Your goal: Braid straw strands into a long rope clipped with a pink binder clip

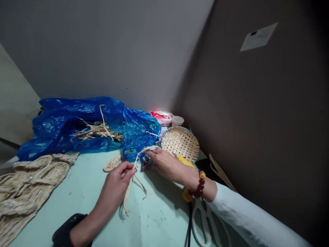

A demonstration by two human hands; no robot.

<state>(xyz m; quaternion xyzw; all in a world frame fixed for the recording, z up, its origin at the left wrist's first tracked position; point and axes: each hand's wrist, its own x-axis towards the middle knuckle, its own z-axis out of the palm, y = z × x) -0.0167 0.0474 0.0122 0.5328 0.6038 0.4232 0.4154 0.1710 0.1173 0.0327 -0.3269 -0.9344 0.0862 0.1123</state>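
My left hand (117,185) is closed in a pinch on a pale straw strip (140,156) just above the light green table (84,195). The strip arches up and right to my right hand (167,164), whose fingers are closed on its other end. Loose tails of the strip hang below my left hand. A small coiled straw piece (113,163) lies flat on the table just left of the hands. My right wrist wears a dark red bead bracelet (199,185).
A blue plastic bag (77,127) with loose straw on it lies behind the hands. Woven straw mats (28,185) are piled at the left. A small round basket (181,142), a yellow tool (186,161), white scissors (205,223), a paper cup (177,120) and a red-white packet (161,117) lie by the right wall.
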